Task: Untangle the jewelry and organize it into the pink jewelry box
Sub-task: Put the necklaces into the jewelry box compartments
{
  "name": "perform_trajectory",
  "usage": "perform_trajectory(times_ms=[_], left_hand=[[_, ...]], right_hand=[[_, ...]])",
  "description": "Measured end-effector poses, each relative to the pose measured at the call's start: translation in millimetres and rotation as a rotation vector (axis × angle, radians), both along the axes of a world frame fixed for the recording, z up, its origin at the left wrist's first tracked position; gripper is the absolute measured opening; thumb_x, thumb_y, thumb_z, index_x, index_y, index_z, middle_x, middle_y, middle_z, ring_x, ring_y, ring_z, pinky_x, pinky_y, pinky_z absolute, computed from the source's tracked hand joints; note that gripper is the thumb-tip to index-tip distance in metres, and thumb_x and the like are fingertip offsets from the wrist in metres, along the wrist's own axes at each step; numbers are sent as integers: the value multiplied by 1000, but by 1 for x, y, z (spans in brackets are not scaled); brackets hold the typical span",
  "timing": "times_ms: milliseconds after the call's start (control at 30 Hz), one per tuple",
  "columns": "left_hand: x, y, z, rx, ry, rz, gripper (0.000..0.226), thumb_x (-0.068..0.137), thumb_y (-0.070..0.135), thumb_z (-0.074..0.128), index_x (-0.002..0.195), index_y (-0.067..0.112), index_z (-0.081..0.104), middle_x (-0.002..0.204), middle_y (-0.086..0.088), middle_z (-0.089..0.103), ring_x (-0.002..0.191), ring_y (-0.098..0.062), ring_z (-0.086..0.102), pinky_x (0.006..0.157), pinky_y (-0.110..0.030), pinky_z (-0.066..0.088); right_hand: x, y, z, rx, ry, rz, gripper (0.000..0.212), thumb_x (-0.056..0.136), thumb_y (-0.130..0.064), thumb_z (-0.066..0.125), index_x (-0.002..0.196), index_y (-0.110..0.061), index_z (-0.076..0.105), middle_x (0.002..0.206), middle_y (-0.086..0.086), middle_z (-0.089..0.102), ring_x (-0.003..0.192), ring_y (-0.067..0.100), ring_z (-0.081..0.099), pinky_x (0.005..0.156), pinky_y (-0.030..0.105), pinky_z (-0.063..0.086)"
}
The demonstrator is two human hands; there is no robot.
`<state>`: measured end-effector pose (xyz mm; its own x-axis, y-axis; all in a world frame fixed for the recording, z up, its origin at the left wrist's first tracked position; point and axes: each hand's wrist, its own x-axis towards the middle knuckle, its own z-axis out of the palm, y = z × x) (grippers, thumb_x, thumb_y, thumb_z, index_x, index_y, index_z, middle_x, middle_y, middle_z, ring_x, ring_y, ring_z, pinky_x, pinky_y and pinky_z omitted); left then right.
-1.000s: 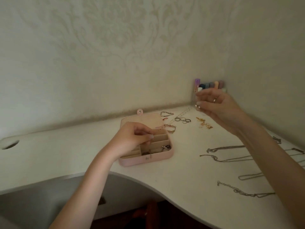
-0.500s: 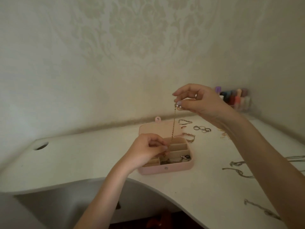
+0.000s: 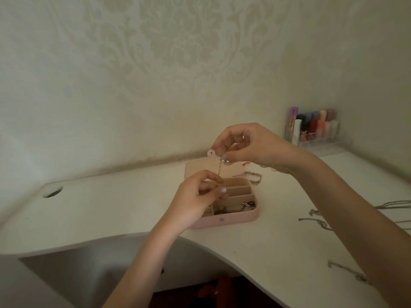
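Observation:
The pink jewelry box (image 3: 235,220) lies open on the white desk, its lid flat behind it. A few small pieces sit in its front compartments. My right hand (image 3: 251,145) pinches the top end of a thin gold chain (image 3: 219,170) above the lid. My left hand (image 3: 195,198) hovers over the box's left side and pinches the chain's lower end. The chain hangs short and nearly straight between both hands. A gold bracelet (image 3: 254,177) lies just right of the lid.
Several silver chains (image 3: 320,221) lie spread on the desk to the right, one (image 3: 349,271) near the front edge. A clear organizer of nail polish bottles (image 3: 313,127) stands in the back right corner. A cable hole (image 3: 52,192) is at the far left.
My right hand came leftward from the far right and lowered, carrying the gold chain over the box. The span of chain between both hands has shortened. The view shifted left.

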<state>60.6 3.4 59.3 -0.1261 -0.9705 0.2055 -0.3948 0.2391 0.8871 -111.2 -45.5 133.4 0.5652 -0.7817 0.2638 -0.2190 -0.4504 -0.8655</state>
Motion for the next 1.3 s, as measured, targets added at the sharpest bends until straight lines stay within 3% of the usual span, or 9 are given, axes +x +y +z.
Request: perform_trajectory(times_ms=[133, 333, 467, 533, 800, 933, 1100, 1167, 1300], left_hand=[[1, 0, -3, -76, -25, 113, 5, 84, 14, 67, 80, 18, 66, 67, 7, 73, 69, -4, 67, 67, -9, 44], [2, 2, -8, -178, -325, 189, 6, 81, 22, 70, 81, 26, 75, 79, 16, 69, 77, 2, 62, 69, -2, 40], [-3, 1, -11, -201, -600, 213, 13, 82, 30, 62, 84, 27, 75, 85, 11, 71, 85, -11, 60, 77, -27, 47], [-5, 1, -12, -266, -748, 207, 16, 81, 32, 59, 82, 27, 74, 83, 8, 70, 88, -17, 57, 76, -31, 44], [-8, 0, -11, -300, -939, 165, 20, 83, 35, 53, 89, 33, 72, 98, 10, 66, 100, -17, 49, 75, -29, 28], [-12, -1, -10, -323, -907, 146, 21, 83, 31, 52, 89, 29, 72, 96, 9, 67, 97, -17, 50, 73, -28, 28], [-37, -3, -15, -455, -707, 0, 20, 85, 31, 53, 82, 26, 72, 96, 12, 67, 91, -16, 53, 77, -31, 35], [-61, -5, -23, -523, -650, -128, 19, 83, 30, 54, 82, 25, 72, 88, 11, 68, 88, -15, 57, 79, -32, 40], [-120, -7, -38, -606, -612, -307, 18, 87, 25, 56, 91, 19, 72, 91, 5, 71, 92, -16, 57, 82, -32, 38]], right_hand=[[-16, -7, -2, 14, 340, -143, 25, 79, 10, 63, 96, -8, 67, 80, 8, 65, 64, 12, 61, 46, 7, 40], [-11, -9, -16, 109, 629, -116, 24, 78, 6, 63, 89, -14, 68, 78, 1, 62, 67, 13, 60, 56, 17, 47], [-1, -10, -30, 54, 782, -149, 29, 77, 7, 58, 79, -21, 66, 70, -4, 54, 63, 12, 57, 51, 17, 42], [3, -8, -34, 17, 835, -150, 29, 76, 6, 60, 78, -23, 64, 69, -6, 53, 62, 12, 54, 50, 18, 38], [8, -8, -39, -32, 893, -192, 26, 77, -1, 63, 93, -22, 67, 73, -10, 46, 61, 5, 44, 47, 18, 32], [-10, -15, -34, 7, 769, -291, 14, 84, -10, 63, 92, -20, 68, 75, -12, 52, 63, 4, 49, 48, 14, 38], [-105, -16, -36, 91, 647, -606, 11, 89, -23, 61, 97, -20, 68, 93, 2, 66, 85, 18, 62, 68, 28, 48], [-158, -9, -47, 94, 623, -892, 16, 90, -15, 59, 101, -13, 71, 107, 13, 67, 99, 30, 60, 84, 35, 45], [-235, 10, -74, 234, 663, -1251, 26, 85, 8, 53, 102, 0, 71, 118, 25, 61, 102, 40, 57, 91, 37, 44]])
